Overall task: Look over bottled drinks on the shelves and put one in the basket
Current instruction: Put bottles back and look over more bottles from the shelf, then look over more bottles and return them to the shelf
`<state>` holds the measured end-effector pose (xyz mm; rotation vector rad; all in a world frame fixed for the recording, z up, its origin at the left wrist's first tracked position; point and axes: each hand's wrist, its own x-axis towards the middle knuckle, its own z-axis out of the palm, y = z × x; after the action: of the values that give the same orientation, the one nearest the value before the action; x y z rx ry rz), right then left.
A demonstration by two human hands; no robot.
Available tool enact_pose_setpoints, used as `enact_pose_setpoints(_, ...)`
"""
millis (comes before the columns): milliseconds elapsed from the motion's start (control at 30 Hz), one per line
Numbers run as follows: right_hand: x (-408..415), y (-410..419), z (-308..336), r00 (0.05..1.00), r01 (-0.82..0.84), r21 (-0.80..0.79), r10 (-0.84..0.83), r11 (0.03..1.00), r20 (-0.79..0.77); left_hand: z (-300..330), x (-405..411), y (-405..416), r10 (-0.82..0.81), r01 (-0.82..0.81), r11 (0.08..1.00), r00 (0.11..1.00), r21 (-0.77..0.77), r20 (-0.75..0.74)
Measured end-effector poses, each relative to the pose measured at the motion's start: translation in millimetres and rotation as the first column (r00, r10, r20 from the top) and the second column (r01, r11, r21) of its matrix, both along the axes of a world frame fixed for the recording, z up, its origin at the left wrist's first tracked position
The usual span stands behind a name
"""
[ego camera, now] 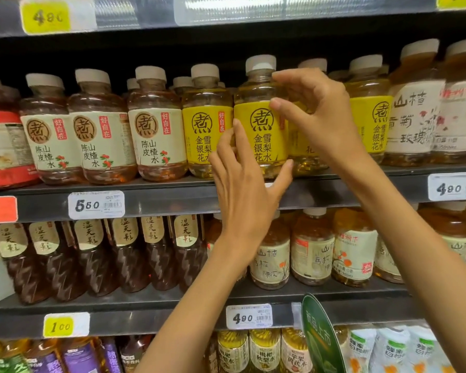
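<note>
Yellow bottle label (pixel 261 130) 金银花雪梨水, shelf tags 5.50 (pixel 96 204), 4.90 (pixel 249 316)

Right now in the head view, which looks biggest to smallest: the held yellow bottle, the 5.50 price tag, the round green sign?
1. Yellow bottle
2. Green sign, though cut off and nearer the camera, so unsure
3. 5.50 tag, clearly smallest

The scene is evenly and brightly lit from above, apparently by store lighting. Strong white glare is thrown off the clear plastic strip (pixel 280 6) along the top shelf edge. Deep shadow is seen behind the bottle caps under that shelf. Sharpest focus is held at the centre, on the yellow-labelled bottle (pixel 261 130). Labels toward the right edge are smeared by blur, and shelf lines are bowed by wide-angle distortion.
</note>
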<state>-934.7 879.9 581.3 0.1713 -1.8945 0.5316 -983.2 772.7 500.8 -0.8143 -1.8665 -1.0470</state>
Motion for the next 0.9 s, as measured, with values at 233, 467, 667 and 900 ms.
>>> enact_pose_setpoints(233,-9,5,-2,0.968,0.247,0.141,-0.25,0.959,0.002,2,-5,4,0.096,-0.097,0.994,0.995,-0.044,-0.013)
enact_pose_setpoints(467,-15,9,-2,0.955,0.286,0.228,-0.298,0.931,0.017,8,-4,8,0.17,-0.17,0.983,0.985,-0.075,-0.014)
enact_pose_setpoints(667,3,30,3,0.891,0.423,0.018,-0.412,0.906,-0.193,13,5,8,0.091,-0.091,0.996,0.995,0.006,-0.049)
enact_pose_setpoints(900,0,47,4,0.725,0.677,0.208,-0.688,0.706,-0.026,12,15,23,-0.017,0.01,0.994,0.998,-0.112,-0.063)
